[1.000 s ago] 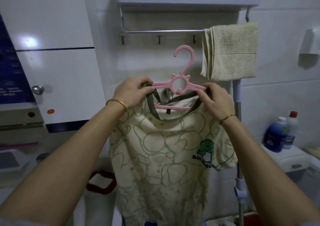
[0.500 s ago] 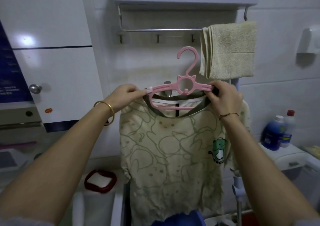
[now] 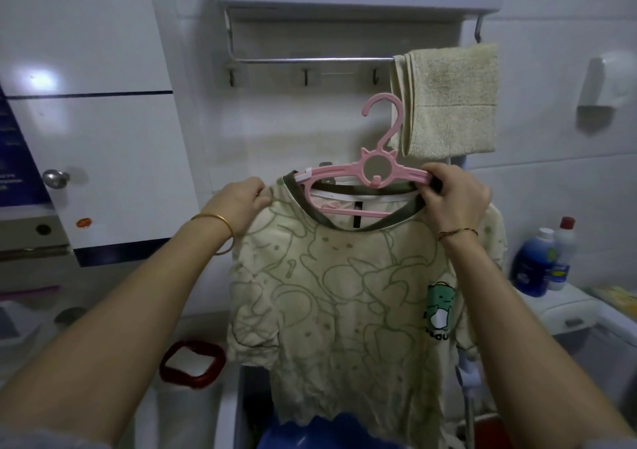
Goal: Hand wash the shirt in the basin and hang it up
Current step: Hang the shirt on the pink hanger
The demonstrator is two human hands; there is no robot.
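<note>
Your left hand [image 3: 241, 200] pinches the cream green-patterned cotton shirt [image 3: 344, 293] at its shoulder; your right hand [image 3: 455, 200] grips the pink plastic hanger [image 3: 375, 179] inside its collar.

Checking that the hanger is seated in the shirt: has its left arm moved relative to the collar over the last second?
Yes. The pink hanger has slid left in the shirt; its left tip now pokes past the collar, toward the left hand.

Home bathroom/laundry corner: white tiled wall [image 3: 551, 17]; chrome towel rail [image 3: 310, 59] at 12 o'clock; beige terry towel [image 3: 451, 100]; blue detergent bottle [image 3: 531, 266] at 3 o'clock.
</note>
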